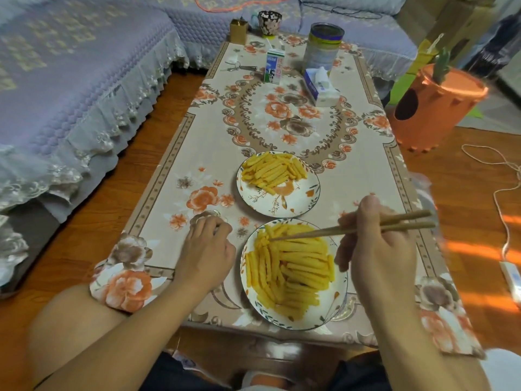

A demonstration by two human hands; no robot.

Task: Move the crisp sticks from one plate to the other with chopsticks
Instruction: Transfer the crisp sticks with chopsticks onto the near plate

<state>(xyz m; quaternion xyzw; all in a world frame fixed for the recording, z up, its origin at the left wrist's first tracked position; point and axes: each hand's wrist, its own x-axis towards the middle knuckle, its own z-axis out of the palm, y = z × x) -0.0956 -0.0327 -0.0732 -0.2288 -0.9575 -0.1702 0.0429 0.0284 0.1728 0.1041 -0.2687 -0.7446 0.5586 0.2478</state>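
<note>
Two white floral plates stand on the table, one behind the other. The near plate (334, 311) carries a large heap of yellow crisp sticks (293, 266). On the far plate (296, 203) a smaller heap of crisp sticks (272, 170) lies at its back left. My right hand (375, 244) grips a pair of wooden chopsticks (346, 230), whose tips reach left onto the sticks at the near plate's far edge. My left hand (207, 246) rests on the tablecloth just left of the near plate, fingers loosely curled, holding nothing.
Further back on the flowered tablecloth (197, 153) are a tissue box (321, 90), a milk carton (273, 66), a tin can (324, 46), keys (239, 67) and a mug (269, 22). A sofa (70, 94) runs along the left; an orange stool (434, 105) stands right.
</note>
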